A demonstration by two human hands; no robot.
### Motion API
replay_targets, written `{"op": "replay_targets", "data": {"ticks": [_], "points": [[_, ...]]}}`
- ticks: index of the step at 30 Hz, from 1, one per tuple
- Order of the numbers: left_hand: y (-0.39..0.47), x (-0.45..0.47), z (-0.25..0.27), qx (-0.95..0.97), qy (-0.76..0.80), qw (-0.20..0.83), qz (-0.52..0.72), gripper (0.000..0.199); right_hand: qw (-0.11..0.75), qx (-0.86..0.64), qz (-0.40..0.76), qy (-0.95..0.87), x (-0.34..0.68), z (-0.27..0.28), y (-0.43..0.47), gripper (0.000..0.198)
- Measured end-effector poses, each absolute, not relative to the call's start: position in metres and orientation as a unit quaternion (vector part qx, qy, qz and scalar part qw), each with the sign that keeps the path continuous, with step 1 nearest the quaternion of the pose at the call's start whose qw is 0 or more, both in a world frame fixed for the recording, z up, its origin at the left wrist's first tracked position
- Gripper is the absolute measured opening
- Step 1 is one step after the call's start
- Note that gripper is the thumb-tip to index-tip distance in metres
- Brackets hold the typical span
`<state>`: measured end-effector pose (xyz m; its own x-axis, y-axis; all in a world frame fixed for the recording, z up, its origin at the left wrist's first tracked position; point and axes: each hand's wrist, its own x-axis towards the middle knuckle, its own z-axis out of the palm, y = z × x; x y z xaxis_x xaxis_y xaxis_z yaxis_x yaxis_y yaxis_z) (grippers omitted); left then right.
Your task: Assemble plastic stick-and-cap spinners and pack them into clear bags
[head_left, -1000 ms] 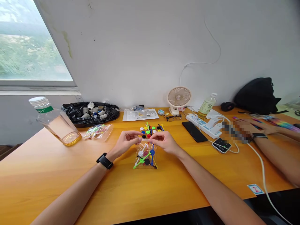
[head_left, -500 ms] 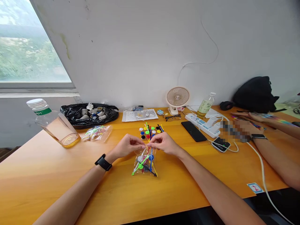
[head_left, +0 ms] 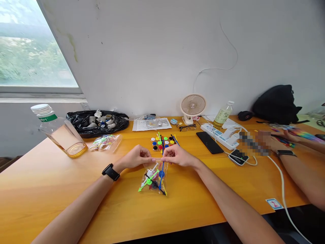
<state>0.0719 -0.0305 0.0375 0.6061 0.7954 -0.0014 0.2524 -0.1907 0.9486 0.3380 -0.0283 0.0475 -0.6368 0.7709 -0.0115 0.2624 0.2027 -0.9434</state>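
Observation:
A clear plastic bag [head_left: 153,179] hangs between my hands, holding several coloured plastic arrows and round discs in green, blue, black, yellow and white. My left hand [head_left: 139,156] pinches the bag's top edge at its left side. At the right side of that same edge, my right hand [head_left: 177,157] pinches with thumb and fingers. Just beyond my hands lie loose coloured discs [head_left: 159,143] in rows, with a bunch of loose arrows [head_left: 175,139] partly hidden behind my right hand.
Left stand a tea bottle [head_left: 62,132], another filled clear bag [head_left: 105,142] and a black plastic bag [head_left: 76,122]. Rightward are a phone [head_left: 209,142], a power strip [head_left: 220,135], a fan [head_left: 193,105] and glasses [head_left: 188,127]. A co-worker's arms [head_left: 291,169] reach in at far right.
My hands have drawn slightly apart along the bag's top edge, and the bag hangs a little lower and further left. The co-worker's hands have shifted.

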Motion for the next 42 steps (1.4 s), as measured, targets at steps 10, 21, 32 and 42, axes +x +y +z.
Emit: {"op": "replay_targets", "data": {"ticks": [10,21,32,42], "points": [[-0.033,0.073,0.041,0.643,0.362,0.588,0.332,0.026,0.297,-0.383,0.505,-0.714,0.336,0.042,-0.024,0.056],[-0.006,0.035,0.046,0.526,0.515,0.261,0.624,0.018,0.403,-0.389,0.493,-0.666,0.336,0.041,-0.020,0.068],[0.009,-0.012,0.023,0.654,0.674,-0.105,0.327,0.014,0.399,-0.395,0.430,-0.707,0.337,0.039,-0.020,0.064],[-0.005,0.026,0.034,0.826,0.447,-0.013,0.343,0.027,0.311,-0.425,0.158,-0.835,0.337,0.035,-0.027,0.014]]}}
